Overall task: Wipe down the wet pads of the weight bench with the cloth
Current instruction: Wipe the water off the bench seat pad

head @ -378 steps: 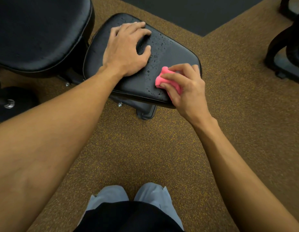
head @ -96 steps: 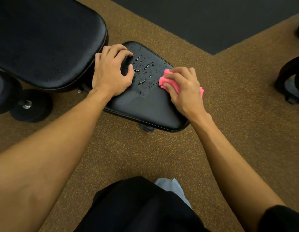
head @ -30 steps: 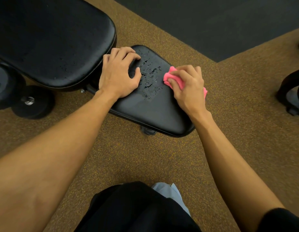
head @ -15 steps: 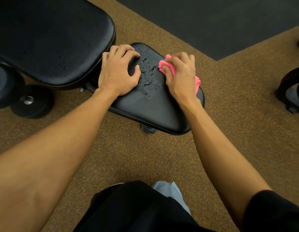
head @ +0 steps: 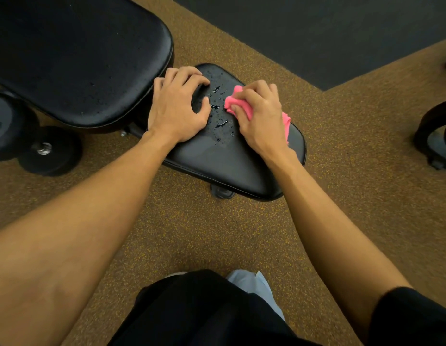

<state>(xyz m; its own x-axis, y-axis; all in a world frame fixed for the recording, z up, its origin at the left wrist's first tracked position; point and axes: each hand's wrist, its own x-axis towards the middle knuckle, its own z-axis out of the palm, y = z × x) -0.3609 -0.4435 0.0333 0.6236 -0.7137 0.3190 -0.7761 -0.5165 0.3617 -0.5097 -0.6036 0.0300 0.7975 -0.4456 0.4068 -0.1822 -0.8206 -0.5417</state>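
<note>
The small black seat pad of the weight bench lies in front of me, with water drops beading between my two hands. My right hand grips a bunched pink cloth and presses it on the pad's right side; a bit of cloth sticks out past the hand's right edge. My left hand rests on the pad's left side, fingers bent and fingertips on the vinyl. The large black back pad at upper left carries fine droplets.
A dumbbell lies on the speckled brown rubber floor under the back pad at left. A dark machine base stands at the right edge. A black floor mat covers the far side. My knee and a light shoe are at the bottom.
Over the last second my right hand slid the cloth up and left across the seat pad toward the drops, then a little back toward me. The left hand stayed put.
</note>
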